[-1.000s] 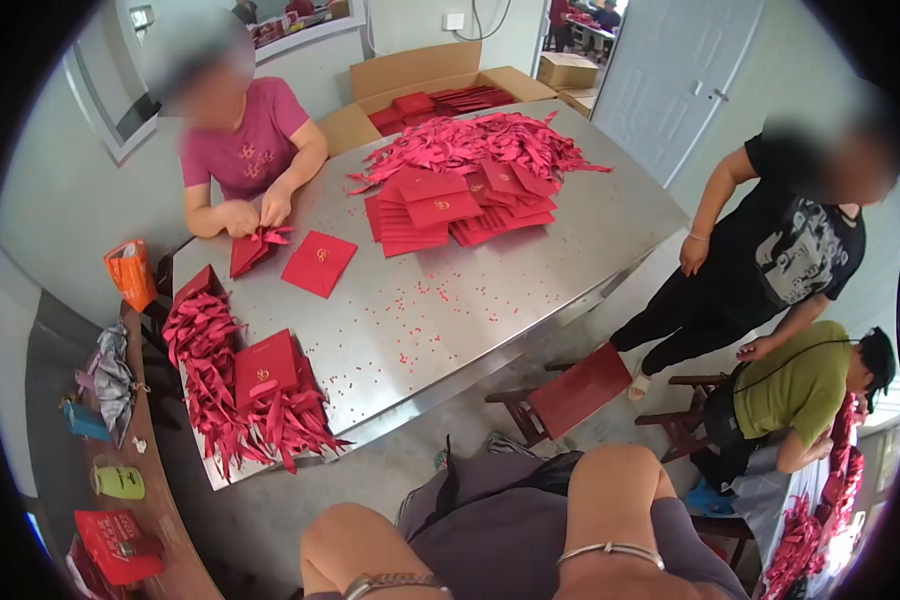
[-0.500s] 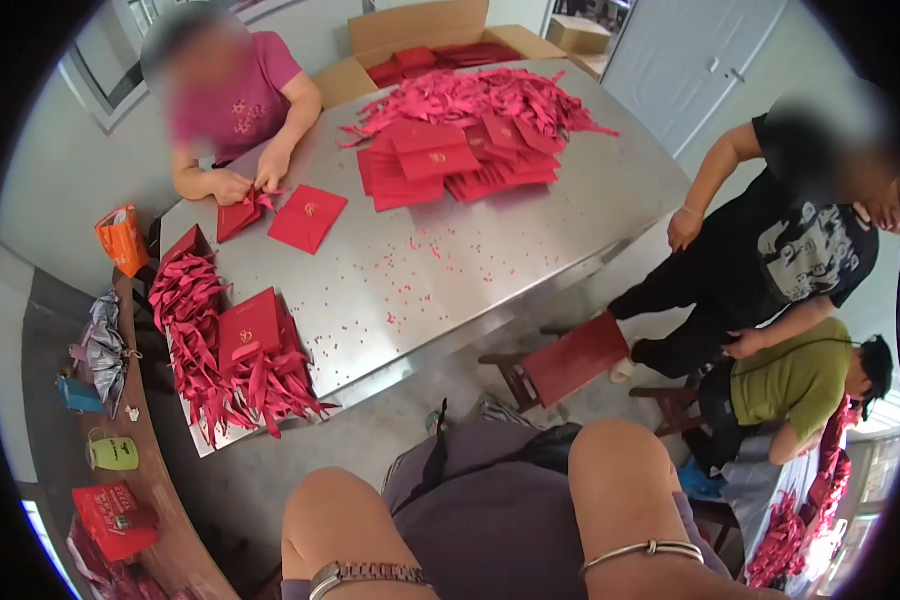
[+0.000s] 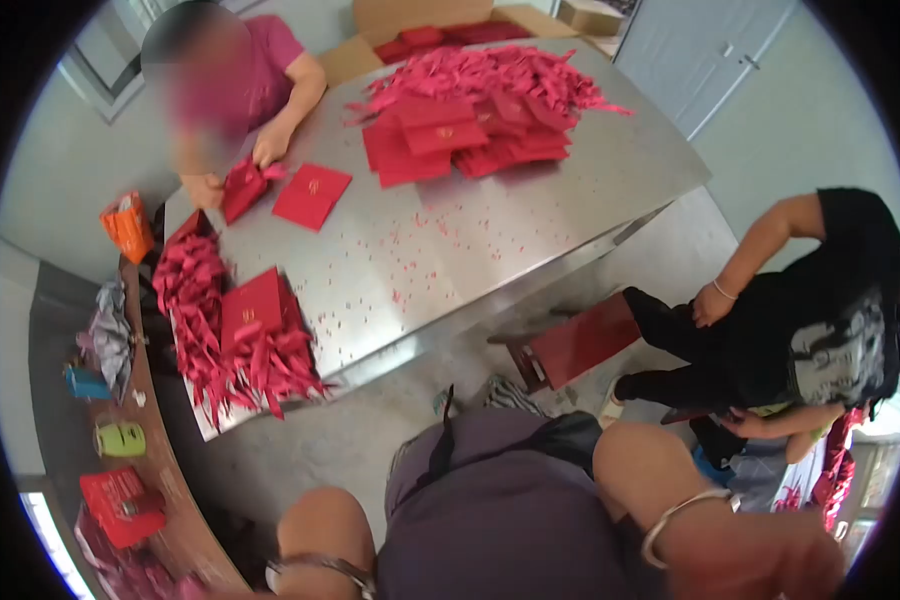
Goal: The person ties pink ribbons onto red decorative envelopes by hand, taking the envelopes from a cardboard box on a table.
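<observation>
Wearer's body filled the lower frame. Purple-grey garment (image 3: 510, 510) covered the torso and lap, soft cloth with a dark strap or seam running up at its top edge. Both forearms bare, no sleeves visible. Right wrist carried a thin silver bangle (image 3: 675, 515), plain and round. Left wrist carried a metal watch band (image 3: 320, 570), links blurred. Right hand (image 3: 770, 560) blurred at the bottom edge; left hand out of view.

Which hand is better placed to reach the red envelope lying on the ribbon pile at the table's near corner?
Left, probably. The left hand sits on the same side as the red envelope on the ribbon pile. The right hand is off to the far side, near the stool.
</observation>
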`<move>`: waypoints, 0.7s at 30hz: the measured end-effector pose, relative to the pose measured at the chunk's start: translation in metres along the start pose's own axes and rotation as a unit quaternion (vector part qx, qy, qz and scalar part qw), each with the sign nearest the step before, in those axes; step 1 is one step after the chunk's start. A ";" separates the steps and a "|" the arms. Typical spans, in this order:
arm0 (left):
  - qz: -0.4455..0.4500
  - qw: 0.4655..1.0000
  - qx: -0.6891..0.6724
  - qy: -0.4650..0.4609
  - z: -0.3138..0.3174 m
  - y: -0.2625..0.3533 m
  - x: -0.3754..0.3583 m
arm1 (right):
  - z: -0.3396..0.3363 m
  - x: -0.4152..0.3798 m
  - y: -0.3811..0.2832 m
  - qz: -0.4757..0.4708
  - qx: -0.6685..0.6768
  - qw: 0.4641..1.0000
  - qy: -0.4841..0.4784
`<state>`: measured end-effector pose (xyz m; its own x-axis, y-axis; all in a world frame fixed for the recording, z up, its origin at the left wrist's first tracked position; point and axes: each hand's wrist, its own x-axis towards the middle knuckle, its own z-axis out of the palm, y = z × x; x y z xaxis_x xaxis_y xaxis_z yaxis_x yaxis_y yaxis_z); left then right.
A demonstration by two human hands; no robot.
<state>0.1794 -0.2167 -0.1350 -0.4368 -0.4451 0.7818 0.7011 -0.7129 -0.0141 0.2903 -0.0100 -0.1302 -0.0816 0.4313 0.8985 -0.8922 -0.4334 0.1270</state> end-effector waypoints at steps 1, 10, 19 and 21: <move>-0.056 0.994 0.097 0.013 0.000 -0.003 0.002 | 0.002 -0.002 0.004 0.001 -0.005 1.000 0.014; -0.060 0.768 0.597 -0.222 -0.018 0.018 0.022 | -0.002 0.004 -0.065 -0.037 -0.336 0.927 0.162; -0.084 0.785 0.565 -0.239 -0.015 -0.002 0.015 | -0.011 -0.005 -0.017 -0.075 -0.336 0.918 0.197; -0.092 0.788 0.558 -0.244 -0.010 -0.019 0.009 | -0.011 -0.008 -0.013 -0.082 -0.338 0.914 0.206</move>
<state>0.1564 -0.2121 -0.1341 -0.5118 0.0656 0.8566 0.8288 0.3001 0.4722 0.2975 0.0011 -0.1435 0.0419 0.7692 0.6377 -0.9668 0.1923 -0.1684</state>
